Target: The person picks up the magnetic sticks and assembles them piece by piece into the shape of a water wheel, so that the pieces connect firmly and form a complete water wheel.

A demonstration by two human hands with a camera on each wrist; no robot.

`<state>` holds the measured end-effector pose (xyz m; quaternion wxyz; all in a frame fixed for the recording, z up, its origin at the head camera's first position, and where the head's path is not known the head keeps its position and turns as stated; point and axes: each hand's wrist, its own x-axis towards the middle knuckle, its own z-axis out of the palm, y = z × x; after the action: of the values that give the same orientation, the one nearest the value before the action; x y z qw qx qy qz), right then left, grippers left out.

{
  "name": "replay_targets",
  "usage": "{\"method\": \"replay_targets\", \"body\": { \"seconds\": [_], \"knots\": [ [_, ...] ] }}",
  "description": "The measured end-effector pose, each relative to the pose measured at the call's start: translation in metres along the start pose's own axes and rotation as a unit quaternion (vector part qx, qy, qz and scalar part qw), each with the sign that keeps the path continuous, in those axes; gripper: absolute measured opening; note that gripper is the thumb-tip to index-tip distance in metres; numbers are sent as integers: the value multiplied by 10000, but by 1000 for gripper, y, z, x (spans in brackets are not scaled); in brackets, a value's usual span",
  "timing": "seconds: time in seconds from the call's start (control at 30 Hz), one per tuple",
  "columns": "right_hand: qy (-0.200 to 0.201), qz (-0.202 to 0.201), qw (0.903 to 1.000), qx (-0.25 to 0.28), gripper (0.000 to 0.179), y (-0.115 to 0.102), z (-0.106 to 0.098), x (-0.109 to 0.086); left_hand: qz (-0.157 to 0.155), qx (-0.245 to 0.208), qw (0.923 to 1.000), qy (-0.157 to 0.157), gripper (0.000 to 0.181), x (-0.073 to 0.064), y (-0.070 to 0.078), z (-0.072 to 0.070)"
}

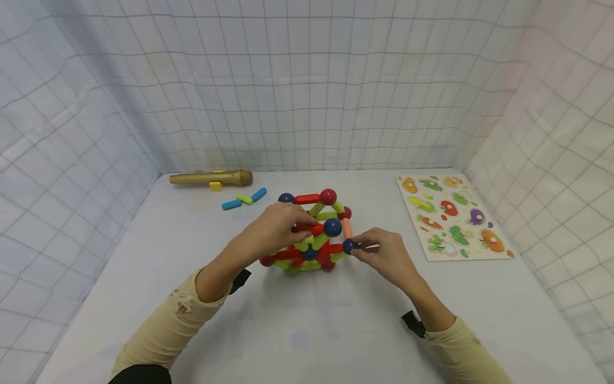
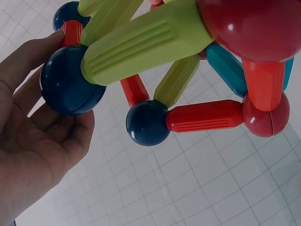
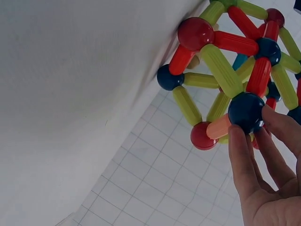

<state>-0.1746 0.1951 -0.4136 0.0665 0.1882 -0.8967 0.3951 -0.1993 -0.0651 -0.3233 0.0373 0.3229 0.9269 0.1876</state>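
A frame of magnetic rods and balls (image 1: 309, 253) stands on the table, built from red and blue balls joined by red, lime, teal and orange rods. My left hand (image 1: 275, 229) reaches over its left side and pinches a red rod (image 1: 314, 229) that ends at a blue ball (image 1: 333, 228). In the left wrist view that blue ball (image 2: 70, 80) hides part of the fingers. On the right side my right hand (image 1: 384, 253) pinches another blue ball (image 1: 350, 246) at a lower corner. Several rods meet at this ball (image 3: 246, 113) in the right wrist view, an orange one (image 3: 219, 126) among them.
Two blue rods (image 1: 232, 205) and a lime rod (image 1: 244, 199) lie loose behind the left hand. Farther back is a gold toy microphone (image 1: 211, 178) with yellow blocks (image 1: 216, 186). A vegetable puzzle board (image 1: 453, 218) lies at the right. Grid-patterned cloth (image 1: 307, 106) walls the table.
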Motion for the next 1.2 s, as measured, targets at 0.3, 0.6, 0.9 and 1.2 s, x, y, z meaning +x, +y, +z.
{"method": "replay_targets", "body": {
  "seconds": [0.3, 0.6, 0.9, 1.2],
  "knots": [
    [50, -143, 9999, -35, 23, 2, 1, -1, -1144, -578, 9747, 1831, 28, 2, -97, -17],
    [82, -245, 9997, -34, 22, 5, 3, -5, -2554, 421, 9639, 628, 27, 18, -229, 40],
    [124, -226, 9997, -52, 21, 6, -1, 1, -2566, 262, 9629, 792, 32, 10, -224, 28],
    [-289, 100, 9978, 585, 23, 11, -2, 0, -1334, -931, 9809, 1062, 36, 23, -62, -44]
  ]
}}
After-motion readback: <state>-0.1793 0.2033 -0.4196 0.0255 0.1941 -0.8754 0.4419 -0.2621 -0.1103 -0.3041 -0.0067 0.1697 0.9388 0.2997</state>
